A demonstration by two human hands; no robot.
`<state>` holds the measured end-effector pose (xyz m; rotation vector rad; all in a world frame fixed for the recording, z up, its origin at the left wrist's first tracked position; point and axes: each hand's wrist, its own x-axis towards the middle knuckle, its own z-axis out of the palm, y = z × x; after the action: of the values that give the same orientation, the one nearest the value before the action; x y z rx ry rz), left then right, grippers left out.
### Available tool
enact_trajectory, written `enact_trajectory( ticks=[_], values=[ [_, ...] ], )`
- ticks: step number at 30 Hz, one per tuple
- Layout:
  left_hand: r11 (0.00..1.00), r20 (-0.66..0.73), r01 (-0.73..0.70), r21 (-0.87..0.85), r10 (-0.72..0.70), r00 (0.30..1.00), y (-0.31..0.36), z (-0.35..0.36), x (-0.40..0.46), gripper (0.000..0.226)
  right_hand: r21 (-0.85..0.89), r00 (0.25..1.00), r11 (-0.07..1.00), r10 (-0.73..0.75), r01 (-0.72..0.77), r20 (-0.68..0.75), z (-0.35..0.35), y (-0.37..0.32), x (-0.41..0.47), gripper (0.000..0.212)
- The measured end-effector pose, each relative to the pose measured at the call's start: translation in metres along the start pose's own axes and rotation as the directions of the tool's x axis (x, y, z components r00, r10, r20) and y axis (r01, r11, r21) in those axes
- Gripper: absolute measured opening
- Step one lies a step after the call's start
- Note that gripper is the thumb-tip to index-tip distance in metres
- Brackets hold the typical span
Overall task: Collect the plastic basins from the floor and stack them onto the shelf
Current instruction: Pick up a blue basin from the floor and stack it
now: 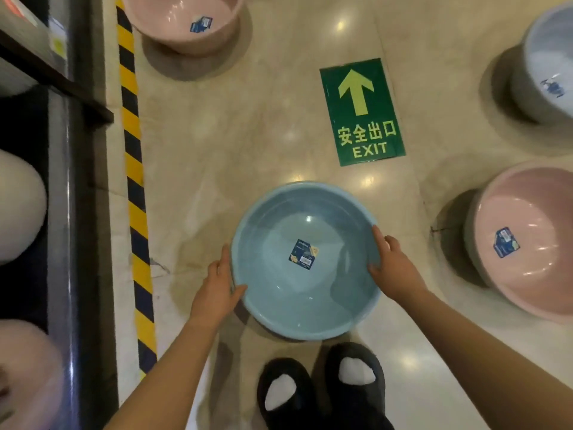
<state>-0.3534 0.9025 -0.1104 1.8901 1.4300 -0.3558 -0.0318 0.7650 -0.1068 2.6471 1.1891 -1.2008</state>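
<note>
A green sign (362, 112) stuck flat on the floor carries a yellow-green arrow above the characters "安全出口" and the word "EXIT". The small dark stickers inside the blue basin (305, 262) and the pink basins are too small to read.

1. The blue basin (305, 262) sits upright just ahead of my feet, a dark label stuck in its bottom; I hold its rim on both sides.
2. A pink basin (527, 240) stands to my right, labelled inside.
3. Another pink basin (186, 20) stands far ahead, near the striped tape.
4. A pale blue-white basin (548, 66) stands far right.
</note>
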Motion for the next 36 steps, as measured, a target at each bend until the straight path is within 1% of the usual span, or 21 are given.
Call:
enact_trajectory(
  ticks=[1, 3, 5, 9, 14, 18, 21, 26, 31, 34, 36],
  values=[
    [0.997, 0.037, -0.013, -0.075, 0.016, 0.999, -0.002, 0.010, 0.005, 0.097, 0.023, 1.000, 1.000, 0.012, -0.012, -0.012, 0.009, 0.003, 0.005, 0.079],
    [0.983, 0.040, -0.040, -0.177, 0.048, 0.998, -0.002, 0.023, 0.010, 0.103, 0.063, 0.998, 0.998, 0.018, -0.015, -0.052, 0.021, 0.007, 0.012, 0.081],
    [0.975, 0.008, -0.063, -0.214, 0.066, 0.998, 0.001, 0.019, 0.011, 0.104, 0.092, 0.998, 0.996, 0.017, -0.011, -0.065, 0.020, 0.007, 0.012, 0.080],
    [0.962, 0.023, -0.107, -0.252, 0.117, 0.993, 0.022, -0.020, -0.004, 0.104, 0.144, 0.998, 0.990, 0.001, 0.008, -0.063, -0.011, 0.002, -0.006, 0.078],
    [0.969, 0.039, -0.150, -0.195, 0.160, 0.986, 0.081, -0.100, -0.044, 0.102, 0.196, 0.995, 0.981, 0.011, 0.009, -0.103, -0.093, -0.011, -0.062, 0.081],
    [0.963, 0.062, -0.225, -0.150, 0.236, 0.970, 0.144, -0.172, -0.083, 0.102, 0.245, 0.988, 0.969, 0.047, -0.010, -0.146, -0.174, -0.018, -0.125, 0.084],
    [0.962, 0.084, -0.252, -0.108, 0.262, 0.961, 0.193, -0.222, -0.111, 0.103, 0.301, 0.984, 0.953, 0.068, -0.015, -0.165, -0.230, -0.018, -0.173, 0.086],
    [0.927, 0.090, -0.359, -0.109, 0.369, 0.925, 0.274, -0.278, -0.157, 0.102, 0.383, 0.965, 0.924, 0.116, -0.018, -0.235, -0.303, -0.002, -0.243, 0.093],
    [0.892, 0.114, -0.447, -0.065, 0.452, 0.885, 0.348, -0.283, -0.180, 0.104, 0.349, 0.930, 0.937, 0.124, 0.004, -0.345, -0.358, 0.039, -0.291, 0.086],
    [0.866, 0.123, -0.496, -0.062, 0.499, 0.858, 0.390, -0.264, -0.188, 0.106, 0.437, 0.917, 0.897, 0.116, 0.068, -0.382, -0.378, 0.072, -0.309, 0.081],
    [0.862, 0.122, -0.503, -0.060, 0.506, 0.854, 0.417, -0.242, -0.191, 0.105, 0.448, 0.921, 0.893, 0.135, 0.046, -0.364, -0.387, 0.104, -0.312, 0.081]
  ],
)
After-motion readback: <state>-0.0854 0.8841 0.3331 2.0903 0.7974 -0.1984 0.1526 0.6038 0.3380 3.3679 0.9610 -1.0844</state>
